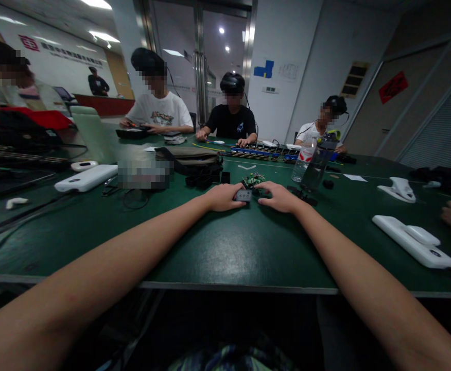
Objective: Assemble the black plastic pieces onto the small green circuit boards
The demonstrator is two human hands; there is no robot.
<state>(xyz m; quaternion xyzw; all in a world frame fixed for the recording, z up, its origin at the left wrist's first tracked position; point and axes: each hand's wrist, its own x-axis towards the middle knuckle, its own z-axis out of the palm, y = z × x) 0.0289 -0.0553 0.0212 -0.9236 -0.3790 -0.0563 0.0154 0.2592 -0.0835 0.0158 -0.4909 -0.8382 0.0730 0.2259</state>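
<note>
On the green table, my left hand (225,198) is closed round the left side of a small grey box (243,196) with dark markings on its front. Just to the right, my right hand (275,197) has its fingers apart and bent, beside a small heap of green parts (254,179). Its fingertips are near the heap and the box; whether they touch any part is too small to tell. Several black open holders (206,179) stand behind my left hand.
A clear bottle (303,164) and a dark bottle (318,165) stand behind my right hand. White power banks (413,241) lie at the right, another white device (86,178) with a cable at the left. Several people sit across the table; a person's hand rests at the right edge.
</note>
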